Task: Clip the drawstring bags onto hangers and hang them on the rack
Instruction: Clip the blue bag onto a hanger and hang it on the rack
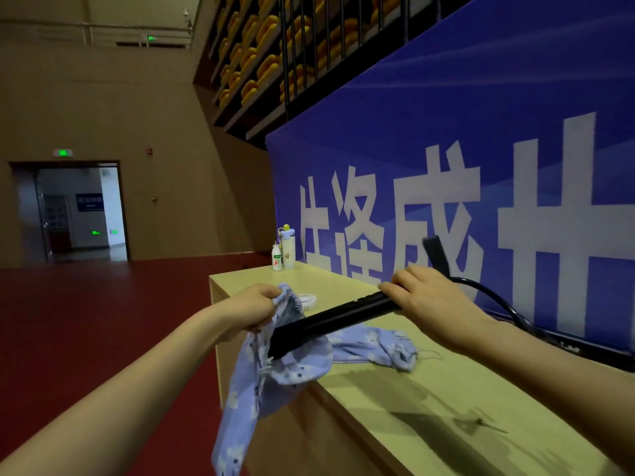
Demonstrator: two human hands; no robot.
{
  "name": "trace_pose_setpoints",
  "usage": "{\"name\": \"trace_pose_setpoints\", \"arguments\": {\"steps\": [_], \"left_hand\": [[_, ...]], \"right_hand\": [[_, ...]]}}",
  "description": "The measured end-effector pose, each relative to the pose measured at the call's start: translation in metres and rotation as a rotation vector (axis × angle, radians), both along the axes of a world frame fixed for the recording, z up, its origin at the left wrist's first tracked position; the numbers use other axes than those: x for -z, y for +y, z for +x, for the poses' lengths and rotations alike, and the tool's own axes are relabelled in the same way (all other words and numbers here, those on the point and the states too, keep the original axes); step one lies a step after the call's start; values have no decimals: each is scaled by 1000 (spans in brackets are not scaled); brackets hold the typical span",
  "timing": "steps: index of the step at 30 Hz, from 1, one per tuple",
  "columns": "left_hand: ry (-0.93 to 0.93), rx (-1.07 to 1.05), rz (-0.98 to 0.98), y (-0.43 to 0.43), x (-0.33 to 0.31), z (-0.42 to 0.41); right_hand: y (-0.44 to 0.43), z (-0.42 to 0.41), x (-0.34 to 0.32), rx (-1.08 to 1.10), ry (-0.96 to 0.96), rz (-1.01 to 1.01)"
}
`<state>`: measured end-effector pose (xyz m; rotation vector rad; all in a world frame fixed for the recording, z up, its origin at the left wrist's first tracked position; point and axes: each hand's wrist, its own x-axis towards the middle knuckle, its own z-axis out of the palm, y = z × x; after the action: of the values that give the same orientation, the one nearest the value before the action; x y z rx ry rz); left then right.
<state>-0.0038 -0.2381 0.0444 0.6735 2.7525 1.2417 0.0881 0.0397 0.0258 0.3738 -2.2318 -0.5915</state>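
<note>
- The left hand (252, 309), at centre frame, is closed in a fist around the gathered top of a pale blue floral drawstring bag (271, 379); the bag hangs down from the fist past the near edge of the wooden table (429, 400) towards the lower middle of the frame.
- The right hand (424, 300), right of centre, grips the middle of a black clip hanger (336, 321) — its bar slants down and left, and its lower end lies against the held bag just below the left fist.
- The hanger's other end rises above the right hand, and its dark hook curves away to the right behind the wrist.
- A second blue floral bag (374, 348) lies crumpled on the tabletop, just beyond the hanger bar.
- A small clear container (308, 300) sits on the table behind the left hand.
- At the table's far corner stand a small white bottle (276, 258) and a taller cream bottle (288, 249), side by side.
- Behind the table — filling the right of the frame — hangs a blue banner (481, 132) with large white characters.
</note>
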Motion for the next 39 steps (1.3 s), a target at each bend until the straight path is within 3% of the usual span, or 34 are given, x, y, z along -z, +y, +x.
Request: {"name": "trace_pose_setpoints", "arguments": {"steps": [6,10,17,21,23,26,28,30,32,39], "left_hand": [[-70,114,132,37,5,12],[-11,76,257,56,10,22],[119,231,162,49,30,17],[230,198,130,53,35,3],[301,148,134,57,38,-2],[379,-36,152,59,41,-2],[399,-158,200,58,44,-2],[407,-226,253,58,46,-1],[413,-268,293,60,44,-1],[265,-394,399,60,41,3]], "right_hand": [[-61,-12,-10,-125,83,181],[-87,-24,-9,-104,-29,205],[-80,-29,-12,-219,24,182],[-77,-36,-8,-287,85,185],[-75,-34,-4,-304,29,106],[-79,-20,5,-430,56,-185],[-81,-15,19,-400,-90,-473],[-80,-18,34,-200,-515,-760],[-83,-27,50,-136,-832,-876],[-103,-41,59,-95,-949,-999]]}}
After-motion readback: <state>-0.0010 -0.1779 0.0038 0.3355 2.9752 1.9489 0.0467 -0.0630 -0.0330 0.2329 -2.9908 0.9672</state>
